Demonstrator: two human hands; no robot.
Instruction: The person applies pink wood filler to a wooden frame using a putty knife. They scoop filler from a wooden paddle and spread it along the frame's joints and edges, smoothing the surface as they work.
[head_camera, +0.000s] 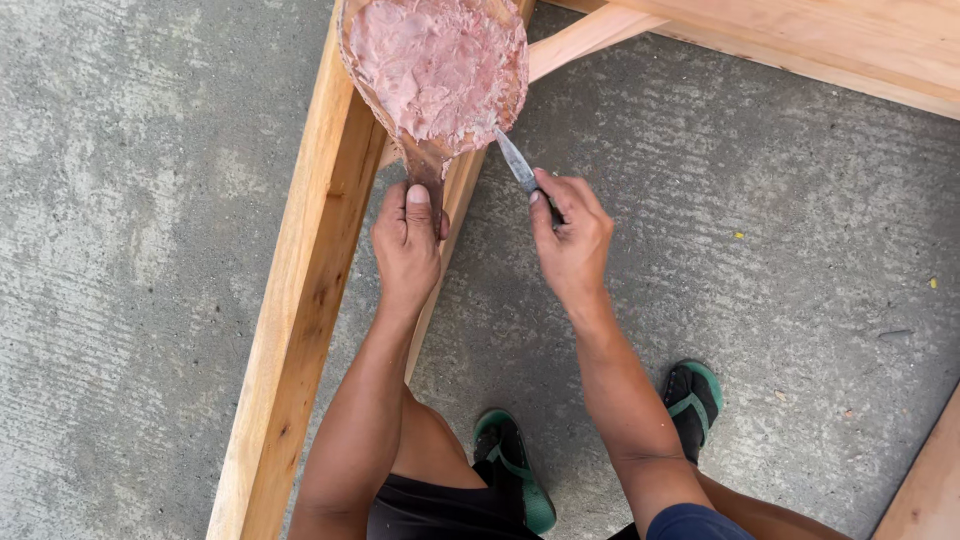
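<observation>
The left hand (406, 243) clenches the narrow handle of a round wooden paddle caked with pink filler paste (437, 68), held over a pale timber frame rail (300, 300) above the grey concrete floor (780, 250). The right hand (572, 235) pinches a small grey-bladed putty knife (517, 162), its tip touching the paddle's lower right edge. Loading well likely means keeping the paddle level and scooping a thin, even dab from the rim.
</observation>
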